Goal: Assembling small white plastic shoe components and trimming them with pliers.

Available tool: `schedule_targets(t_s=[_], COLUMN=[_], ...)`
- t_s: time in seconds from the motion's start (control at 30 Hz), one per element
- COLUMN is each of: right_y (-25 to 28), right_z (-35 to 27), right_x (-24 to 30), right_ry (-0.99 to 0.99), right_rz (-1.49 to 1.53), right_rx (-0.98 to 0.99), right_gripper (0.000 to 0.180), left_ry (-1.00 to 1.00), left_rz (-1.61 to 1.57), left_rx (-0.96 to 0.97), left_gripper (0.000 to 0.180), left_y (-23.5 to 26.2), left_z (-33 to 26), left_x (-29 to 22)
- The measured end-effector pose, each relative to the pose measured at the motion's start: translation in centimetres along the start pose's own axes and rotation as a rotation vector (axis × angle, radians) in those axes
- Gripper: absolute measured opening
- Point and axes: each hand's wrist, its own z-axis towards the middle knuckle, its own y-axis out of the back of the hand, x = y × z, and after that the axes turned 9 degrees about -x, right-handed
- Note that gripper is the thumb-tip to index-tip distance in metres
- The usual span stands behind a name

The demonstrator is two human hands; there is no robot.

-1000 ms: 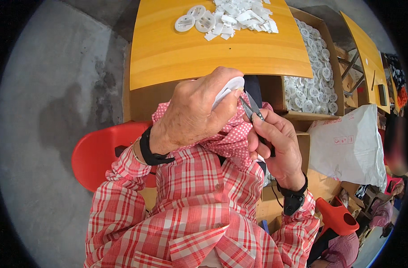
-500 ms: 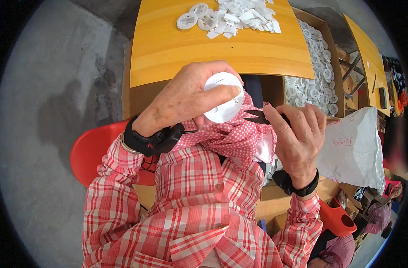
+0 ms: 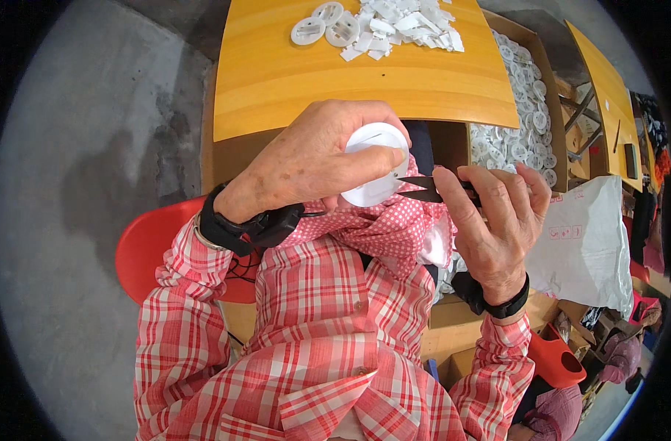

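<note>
**White disc pinched, scissor tips at its rim**

Just on the wearer's side of the yellow table (image 3: 365, 95), the left hand (image 3: 306, 162) is clamped on a white disc (image 3: 377, 188), thumb across its face. The right hand (image 3: 500, 220) grips dark scissors (image 3: 429, 195), also on that side of the table, blades slightly parted. The hands are apart; whether the tips touch the rim, I cannot tell.

Working well here probably means a firm pinch so the disc cannot turn, a slow approach with the tips, and the thumb clear of the blades, as it lies close. The spotted cloth (image 3: 379, 228), farther from the table than the disc, should stay out of them too.

The scissors' long axis runs roughly parallel to the table's near edge, tips toward the left hand. The round disc shows no long axis; its face is turned up toward the wearer.
</note>
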Motion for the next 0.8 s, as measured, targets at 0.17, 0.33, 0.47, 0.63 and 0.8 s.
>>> schedule_targets(t_s=[0.17, 0.33, 0.47, 0.63, 0.8], right_y=[0.0, 0.0, 0.4, 1.0, 0.4], right_z=[0.0, -0.2, -0.1, 0.4, 0.1], right_x=[0.0, 0.2, 0.1, 0.2, 0.0], right_ry=[0.016, 0.045, 0.038, 0.058, 0.094], right_rz=[-0.018, -0.065, -0.054, -0.030, -0.032], right_rx=[-0.006, -0.015, 0.008, 0.053, -0.018], right_gripper=[0.032, 0.032, 0.032, 0.041, 0.030], left_ry=[-0.011, -0.090, -0.034, -0.026, 0.075], left_rz=[0.015, 0.067, 0.053, 0.014, 0.041], left_rx=[0.002, -0.003, 0.028, 0.076, 0.132], left_gripper=[0.026, 0.024, 0.023, 0.025, 0.028], left_y=[0.1, 0.0, 0.1, 0.2, 0.3], left_z=[0.1, 0.4, 0.3, 0.4, 0.5], left_x=[0.2, 1.2, 1.1, 0.7, 0.2])
